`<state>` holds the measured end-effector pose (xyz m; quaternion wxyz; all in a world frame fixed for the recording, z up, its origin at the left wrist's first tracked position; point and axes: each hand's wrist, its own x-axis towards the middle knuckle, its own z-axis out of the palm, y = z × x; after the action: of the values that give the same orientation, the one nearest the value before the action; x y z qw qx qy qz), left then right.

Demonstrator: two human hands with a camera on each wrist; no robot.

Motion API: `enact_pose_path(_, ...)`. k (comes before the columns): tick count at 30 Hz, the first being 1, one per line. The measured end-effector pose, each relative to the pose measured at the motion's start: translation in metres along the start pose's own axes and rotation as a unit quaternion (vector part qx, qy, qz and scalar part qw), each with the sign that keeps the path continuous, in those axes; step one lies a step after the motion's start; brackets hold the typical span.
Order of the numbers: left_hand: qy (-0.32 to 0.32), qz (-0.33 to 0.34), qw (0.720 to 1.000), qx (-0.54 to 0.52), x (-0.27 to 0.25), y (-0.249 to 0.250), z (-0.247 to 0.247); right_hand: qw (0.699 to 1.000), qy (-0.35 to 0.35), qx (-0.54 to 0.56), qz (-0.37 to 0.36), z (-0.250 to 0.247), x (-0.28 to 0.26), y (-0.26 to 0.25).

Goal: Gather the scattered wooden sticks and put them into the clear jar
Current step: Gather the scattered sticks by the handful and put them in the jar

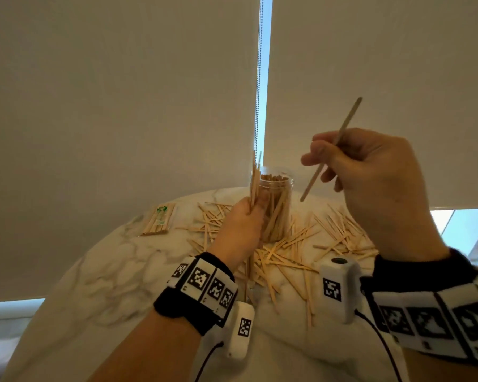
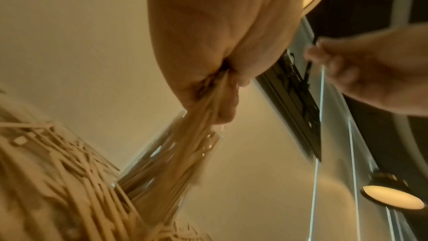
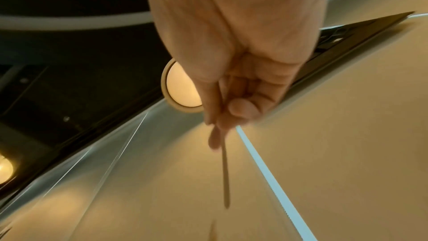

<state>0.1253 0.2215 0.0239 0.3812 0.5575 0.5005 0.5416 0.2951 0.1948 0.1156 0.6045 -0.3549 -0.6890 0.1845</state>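
A clear jar (image 1: 278, 208) stands upright at the far side of the table, packed with wooden sticks. Many loose sticks (image 1: 284, 260) lie scattered around it. My left hand (image 1: 244, 221) grips a small upright bundle of sticks (image 1: 255, 180) just left of the jar; the left wrist view shows the bundle (image 2: 208, 114) leaving my fist beside the jar (image 2: 166, 162). My right hand (image 1: 370, 172) is raised to the right of the jar and above it, pinching a single stick (image 1: 312, 183) held slantwise, its lower end near the jar mouth. The right wrist view shows that stick (image 3: 225, 171) between thumb and fingers.
The round marble-patterned table (image 1: 116, 271) carries a wrapped pack of sticks (image 1: 159, 219) at the back left. Roller blinds (image 1: 122, 106) hang right behind the table, with a bead chain (image 1: 258, 78) in the gap. Ceiling lamps show in the wrist views.
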Motion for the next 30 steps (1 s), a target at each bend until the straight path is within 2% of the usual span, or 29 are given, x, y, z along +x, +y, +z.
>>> enact_pose_path(1, 0.010, -0.022, 0.997, -0.073, 0.002, 0.000, -0.003, 0.999, -0.018, -0.009, 0.029, -0.005, 0.001, 0.002)
enact_pose_path(3, 0.022, -0.030, 0.982, -0.187, 0.004, 0.002, -0.006, 0.989, -0.097, -0.024, 0.109, -0.005, -0.001, 0.008)
enact_pose_path(5, 0.033, -0.019, 0.973, -0.226, 0.005, 0.005, -0.007, 0.973, -0.167, -0.061, 0.150, 0.006, -0.007, 0.013)
enact_pose_path(9, 0.014, -0.028, 0.975, -0.222, 0.000, 0.014, 0.000, 0.958, -0.228, -0.143, 0.099, 0.036, -0.017, 0.023)
enact_pose_path(12, -0.006, -0.027, 0.974, -0.223, -0.006, 0.014, 0.005, 0.951, -0.242, -0.183, 0.067, 0.051, -0.023, 0.030)
enact_pose_path(15, 0.030, -0.021, 0.975, -0.221, -0.005, 0.013, 0.002, 0.955, -0.224, -0.185, 0.054, 0.053, -0.024, 0.032)
enact_pose_path(17, 0.085, -0.022, 0.969, -0.229, -0.002, 0.011, -0.001, 0.955, -0.221, -0.189, 0.054, 0.052, -0.025, 0.032)
enact_pose_path(19, 0.146, -0.024, 0.952, -0.266, 0.002, 0.011, -0.006, 0.930, -0.275, -0.231, 0.080, 0.053, -0.027, 0.032)
enact_pose_path(22, 0.207, 0.012, 0.921, -0.329, 0.006, 0.015, -0.016, 0.857, -0.418, -0.265, 0.144, 0.058, -0.032, 0.033)
enact_pose_path(23, 0.217, 0.032, 0.912, -0.346, 0.006, 0.017, -0.019, 0.842, -0.449, -0.255, 0.154, 0.061, -0.033, 0.032)
enact_pose_path(24, 0.220, 0.048, 0.905, -0.361, 0.007, 0.019, -0.020, 0.840, -0.464, -0.231, 0.162, 0.063, -0.035, 0.032)
enact_pose_path(27, 0.193, 0.059, 0.895, -0.399, 0.009, 0.022, -0.020, 0.867, -0.441, -0.118, 0.201, 0.071, -0.038, 0.034)
enact_pose_path(30, 0.136, 0.045, 0.901, -0.409, 0.011, 0.018, -0.020, 0.900, -0.385, -0.113, 0.170, 0.071, -0.036, 0.037)
